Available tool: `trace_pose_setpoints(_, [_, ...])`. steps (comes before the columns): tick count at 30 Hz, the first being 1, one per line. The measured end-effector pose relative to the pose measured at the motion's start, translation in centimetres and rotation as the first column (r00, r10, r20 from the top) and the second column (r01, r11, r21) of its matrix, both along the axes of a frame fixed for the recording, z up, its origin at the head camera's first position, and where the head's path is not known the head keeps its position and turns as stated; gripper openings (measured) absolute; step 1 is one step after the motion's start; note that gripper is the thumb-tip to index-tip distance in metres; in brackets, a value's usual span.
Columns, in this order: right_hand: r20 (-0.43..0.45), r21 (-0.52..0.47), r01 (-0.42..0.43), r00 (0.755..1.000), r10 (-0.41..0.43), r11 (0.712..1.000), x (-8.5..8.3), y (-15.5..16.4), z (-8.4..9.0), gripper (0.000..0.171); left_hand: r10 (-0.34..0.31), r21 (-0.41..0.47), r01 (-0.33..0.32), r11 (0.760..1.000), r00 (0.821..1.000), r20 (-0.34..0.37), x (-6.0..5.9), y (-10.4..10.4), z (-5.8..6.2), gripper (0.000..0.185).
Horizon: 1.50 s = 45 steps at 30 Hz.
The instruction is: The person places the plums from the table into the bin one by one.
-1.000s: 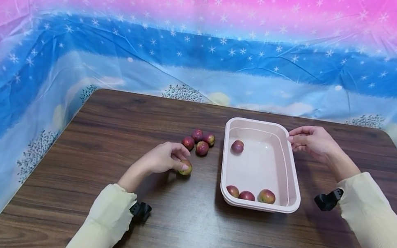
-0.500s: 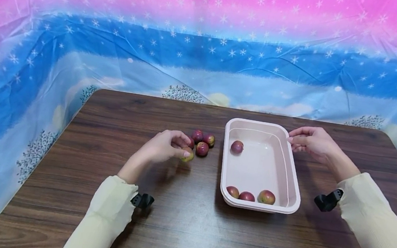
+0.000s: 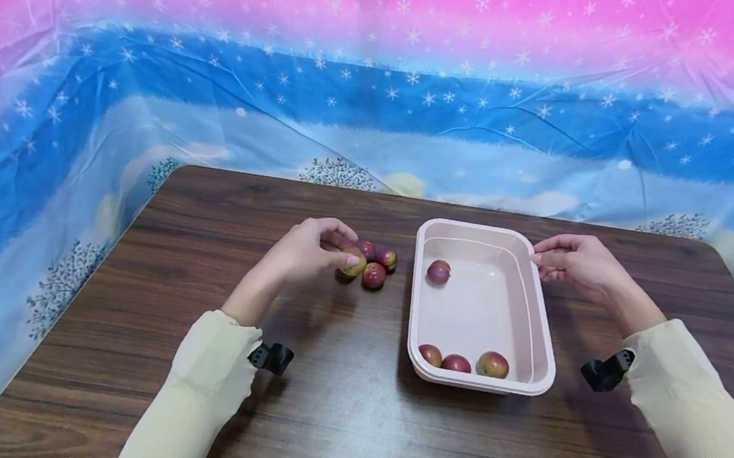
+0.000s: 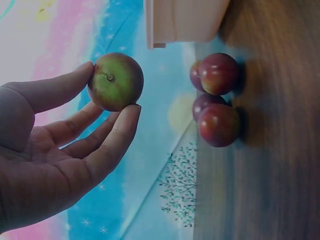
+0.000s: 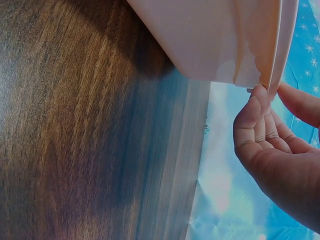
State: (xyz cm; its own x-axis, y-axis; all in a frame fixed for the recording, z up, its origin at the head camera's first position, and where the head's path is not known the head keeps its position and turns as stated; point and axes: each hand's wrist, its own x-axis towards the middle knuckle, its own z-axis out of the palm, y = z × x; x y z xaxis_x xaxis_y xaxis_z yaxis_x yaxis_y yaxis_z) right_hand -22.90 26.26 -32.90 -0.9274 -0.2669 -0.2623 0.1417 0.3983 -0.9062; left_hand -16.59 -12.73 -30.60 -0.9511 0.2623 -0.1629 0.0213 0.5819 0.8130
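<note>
My left hand (image 3: 302, 252) pinches a green-and-red plum (image 4: 116, 82) between thumb and fingertips, lifted above the table. Just beyond it sits a close group of several dark red plums; one plum (image 3: 373, 276) is at the front of the group, and the held fruit partly covers another in the head view. At the far right corner of a pale pink plastic tub (image 3: 414, 303), my right hand (image 3: 586, 263) grips the rim with thumb and fingers. Inside the tub a plum (image 3: 439, 271) rests near the left wall, and several more, including a red-green plum (image 3: 493, 364), lie along the near end.
Everything stands on a dark wood-grain table (image 3: 329, 423). A snowflake-patterned cloth (image 3: 383, 93) in pink and blue hangs behind and to the left of it. Each wrist has a small black camera, such as the right wrist's camera (image 3: 607, 370).
The left hand has lifted the plum off the table and carried it away from the body, up to the group of plums. My right hand and the tub stay in place.
</note>
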Motion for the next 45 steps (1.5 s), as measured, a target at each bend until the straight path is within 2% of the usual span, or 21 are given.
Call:
trace_pose_setpoints(13, [0.001, -0.017, 0.005, 1.000, -0.005, 1.000, -0.2, 0.0, -0.2, 0.037, 0.044, 0.041, -0.042, 0.998, 0.998, -0.044, -0.5, 0.9, 1.8, 0.033])
trace_pose_setpoints(22, [0.004, -0.026, 0.005, 1.000, -0.004, 1.000, -0.2, 0.0, -0.1, 0.036, 0.078, 0.049, -0.075, 0.996, 0.995, -0.069, -0.9, 1.6, 2.1, 0.033])
trace_pose_setpoints(29, [-0.003, -0.023, 0.002, 1.000, -0.002, 1.000, -0.1, -0.1, -0.1, 0.036, 0.077, 0.086, -0.070, 0.994, 0.994, -0.072, -1.0, 2.4, 2.7, 0.032])
trace_pose_setpoints(38, [-0.005, -0.028, -0.004, 1.000, 0.004, 1.000, -0.1, -0.1, -0.1, 0.036, 0.057, 0.071, -0.050, 0.996, 0.995, -0.087, -1.4, 3.8, 3.1, 0.033])
trace_pose_setpoints(45, [-0.013, -0.026, -0.006, 1.000, 0.006, 1.000, -0.1, -0.1, -0.1, 0.034, 0.035, 0.061, -0.029, 0.998, 0.995, -0.095, -1.5, 4.8, 3.0, 0.033])
